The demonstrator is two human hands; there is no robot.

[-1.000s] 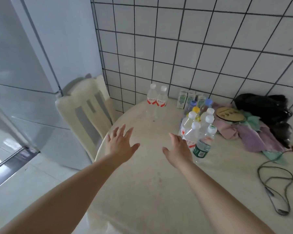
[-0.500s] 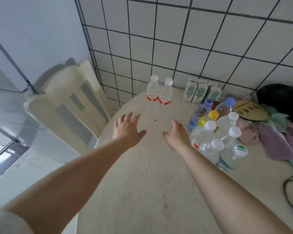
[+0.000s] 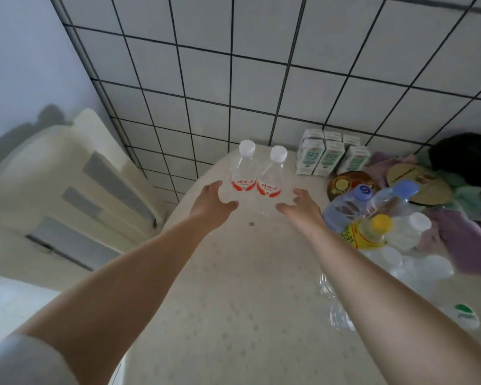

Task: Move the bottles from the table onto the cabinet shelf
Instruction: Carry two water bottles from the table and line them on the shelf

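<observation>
Bottles [image 3: 257,179] wear red-printed labels, flanked by left hand [image 3: 211,200] and right hand [image 3: 299,208].

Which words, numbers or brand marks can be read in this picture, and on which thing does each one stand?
"6": on the blue cap of a bottle lying in the cluster at right.
Red characters on the labels of the two upright water bottles: too blurred to read.
Green print on the small cartons by the wall: too small.
Yellow bottle label: blurred.
Round tan sign: writing unreadable.
Green mark on a white cap: unreadable.
</observation>
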